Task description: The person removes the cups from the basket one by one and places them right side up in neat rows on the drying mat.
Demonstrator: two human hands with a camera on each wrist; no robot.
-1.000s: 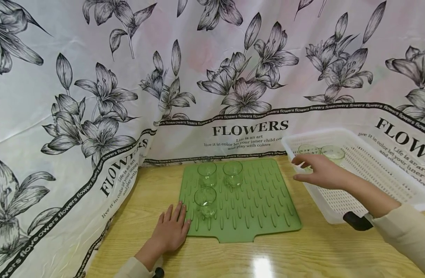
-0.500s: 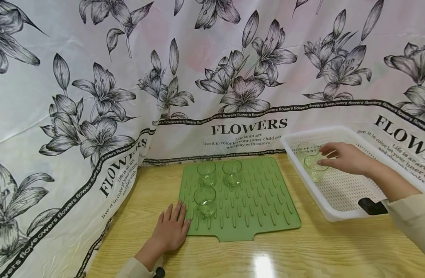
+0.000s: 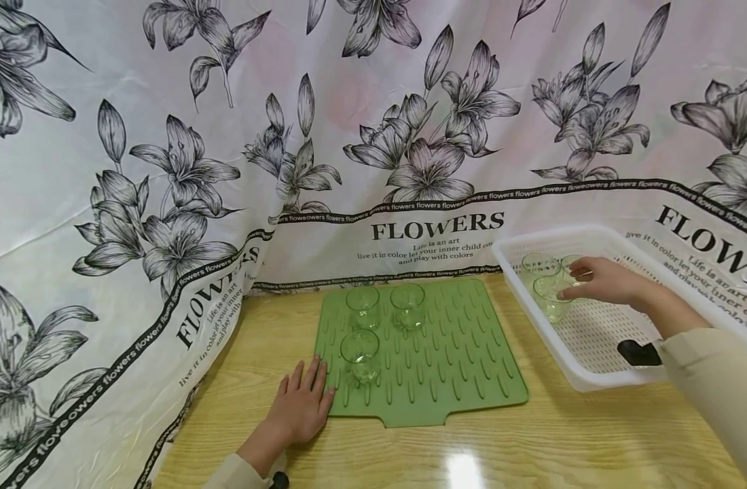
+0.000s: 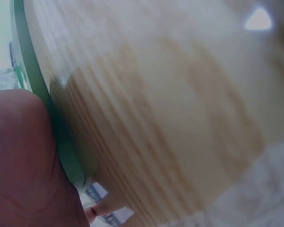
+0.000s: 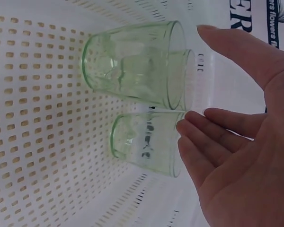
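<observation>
My left hand (image 3: pixel 300 401) lies with fingers spread at the left edge of a green ribbed drying mat (image 3: pixel 447 367). Three clear drinking glasses stand on that mat: one at the back left (image 3: pixel 364 307), another beside it (image 3: pixel 408 307), and a front one (image 3: pixel 360 356). Over the white basket (image 3: pixel 587 370), my right hand (image 3: pixel 602 280) reaches down at the rim of the nearest glass (image 5: pixel 132 66). In the right wrist view the thumb and fingers are spread on either side of that rim, not closed on it. A second glass (image 5: pixel 146 142) stands below the fingers, and a third overlaps behind.
The perforated basket stands on the wooden table (image 3: pixel 410 455), right of the mat. A flower-printed cloth (image 3: pixel 434 238) hangs behind and along the left side. The basket's raised wall (image 3: pixel 541 326) faces the mat.
My right hand has moved right and down from above the basket's left wall to the glasses inside, shifting only slightly in the last half second. The left hand has stayed in place.
</observation>
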